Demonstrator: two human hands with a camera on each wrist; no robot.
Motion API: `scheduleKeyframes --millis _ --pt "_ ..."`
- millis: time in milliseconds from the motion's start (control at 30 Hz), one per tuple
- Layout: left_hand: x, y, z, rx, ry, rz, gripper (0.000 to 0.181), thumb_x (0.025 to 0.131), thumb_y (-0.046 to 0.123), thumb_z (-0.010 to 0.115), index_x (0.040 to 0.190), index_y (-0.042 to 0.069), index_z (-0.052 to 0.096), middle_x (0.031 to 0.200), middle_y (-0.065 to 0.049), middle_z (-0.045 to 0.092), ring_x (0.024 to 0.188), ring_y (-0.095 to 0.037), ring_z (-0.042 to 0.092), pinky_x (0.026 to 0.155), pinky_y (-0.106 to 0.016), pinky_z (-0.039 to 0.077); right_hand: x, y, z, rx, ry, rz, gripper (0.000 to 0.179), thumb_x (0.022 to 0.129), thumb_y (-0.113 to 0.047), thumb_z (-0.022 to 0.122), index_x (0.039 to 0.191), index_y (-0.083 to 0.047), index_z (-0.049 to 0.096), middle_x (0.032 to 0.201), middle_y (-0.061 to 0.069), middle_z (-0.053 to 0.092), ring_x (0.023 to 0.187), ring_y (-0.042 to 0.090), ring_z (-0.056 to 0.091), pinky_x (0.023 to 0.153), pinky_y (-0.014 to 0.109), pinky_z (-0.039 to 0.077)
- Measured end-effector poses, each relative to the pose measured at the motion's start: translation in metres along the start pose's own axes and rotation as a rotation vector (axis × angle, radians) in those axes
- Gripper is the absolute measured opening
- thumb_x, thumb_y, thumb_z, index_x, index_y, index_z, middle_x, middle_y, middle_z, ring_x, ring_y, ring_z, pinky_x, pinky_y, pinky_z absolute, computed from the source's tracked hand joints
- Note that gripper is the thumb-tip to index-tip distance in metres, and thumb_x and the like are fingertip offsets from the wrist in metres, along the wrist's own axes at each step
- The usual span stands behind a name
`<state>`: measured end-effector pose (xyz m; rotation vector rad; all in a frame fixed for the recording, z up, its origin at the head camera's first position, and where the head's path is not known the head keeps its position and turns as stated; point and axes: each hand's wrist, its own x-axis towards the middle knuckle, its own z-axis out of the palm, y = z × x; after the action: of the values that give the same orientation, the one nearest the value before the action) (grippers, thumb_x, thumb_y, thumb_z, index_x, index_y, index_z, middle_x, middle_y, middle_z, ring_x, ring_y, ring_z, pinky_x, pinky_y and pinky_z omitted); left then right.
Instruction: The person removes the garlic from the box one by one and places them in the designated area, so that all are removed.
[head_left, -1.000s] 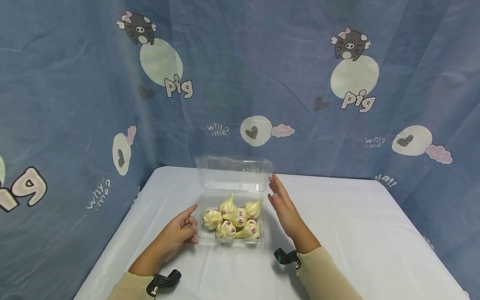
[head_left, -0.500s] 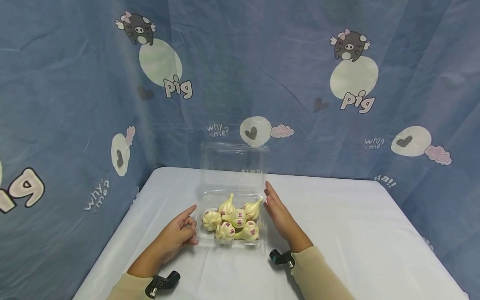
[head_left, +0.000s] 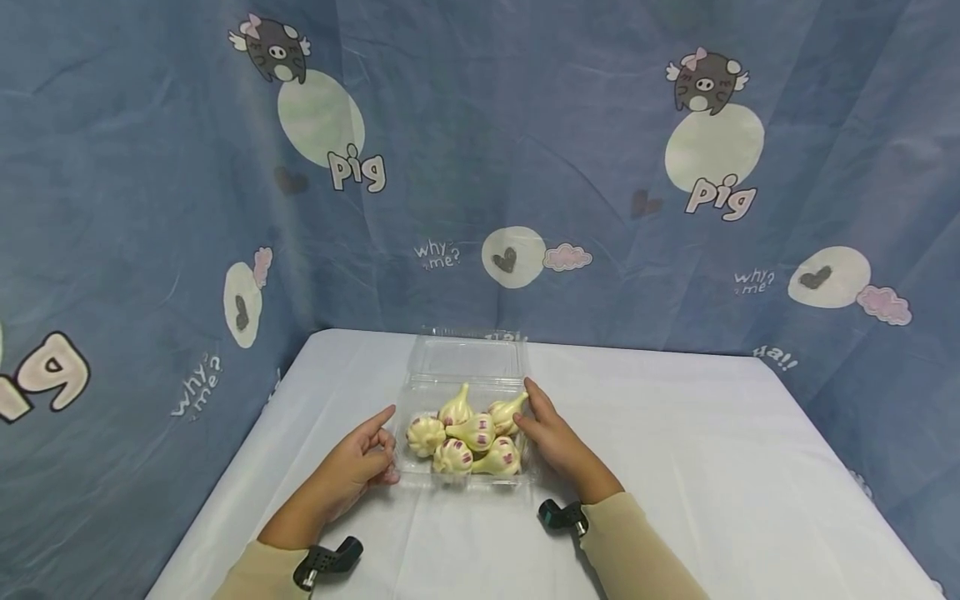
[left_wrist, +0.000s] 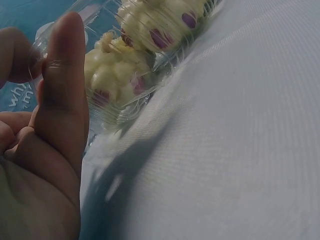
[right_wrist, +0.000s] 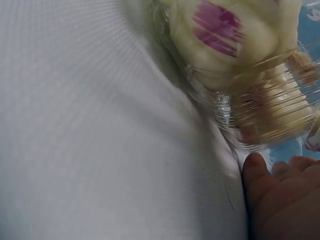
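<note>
A clear plastic clamshell box [head_left: 465, 482] stands on the white table with its lid [head_left: 468, 358] leaning back. Several garlic bulbs [head_left: 476, 432], pale with purple patches, lie inside. My left hand [head_left: 351, 468] holds the box's left side, index finger stretched along it and other fingers curled; in the left wrist view a finger [left_wrist: 65, 65] lies against the clear wall. On the opposite side my right hand [head_left: 562, 446] touches the rim, fingers mostly straight, the thumb by the rightmost bulb. The right wrist view shows fingertips [right_wrist: 255, 165] close below the ribbed wall.
White cloth covers the table [head_left: 690, 467]. A blue printed curtain [head_left: 600, 108] rises behind it and on both sides. Black wrist mounts [head_left: 326, 562] sit at both sleeves.
The lid swung from a forward tilt through upright to leaning backward. My right hand moved left to the rim, its thumb coming over the edge. The left hand stayed in place.
</note>
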<state>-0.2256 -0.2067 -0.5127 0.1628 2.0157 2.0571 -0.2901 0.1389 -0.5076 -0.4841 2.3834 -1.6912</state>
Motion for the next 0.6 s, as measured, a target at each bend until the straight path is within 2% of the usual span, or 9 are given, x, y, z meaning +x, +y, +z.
scheduleKeyframes --millis 300,433,600 --pt "-0.0002 0.0022 0.0003 0.003 0.001 -0.003 0.087 0.094 -0.009 0.053 0.168 0.008 0.012 0.102 -0.004 0.047 0.076 -0.009 0.056 0.072 -0.029 0.064 -0.0011 0.001 0.0012 0.021 0.009 0.027 0.077 0.108 -0.025 0.052 0.169 -0.012 0.007 0.175 0.016 0.002 0.162 0.036 0.001 0.132 0.055 0.006" --pt "-0.0012 0.0027 -0.0001 -0.001 -0.015 0.008 0.087 0.094 -0.009 0.054 0.168 0.007 0.01 0.102 -0.003 0.047 0.077 -0.009 0.056 0.072 -0.028 0.064 -0.0004 0.0033 0.0014 0.03 0.029 0.027 0.079 0.108 -0.025 0.055 0.17 -0.013 0.008 0.175 0.016 0.007 0.16 0.041 0.01 0.131 0.058 0.011" --pt "0.0 0.0024 0.0001 -0.013 -0.001 -0.005 0.086 0.095 -0.009 0.055 0.168 0.009 0.012 0.101 -0.002 0.049 0.077 -0.009 0.057 0.072 -0.028 0.064 -0.0013 -0.0006 0.0001 -0.002 0.08 -0.003 0.08 0.107 -0.025 0.058 0.169 -0.014 0.008 0.174 0.018 0.013 0.157 0.045 0.023 0.128 0.059 0.022"
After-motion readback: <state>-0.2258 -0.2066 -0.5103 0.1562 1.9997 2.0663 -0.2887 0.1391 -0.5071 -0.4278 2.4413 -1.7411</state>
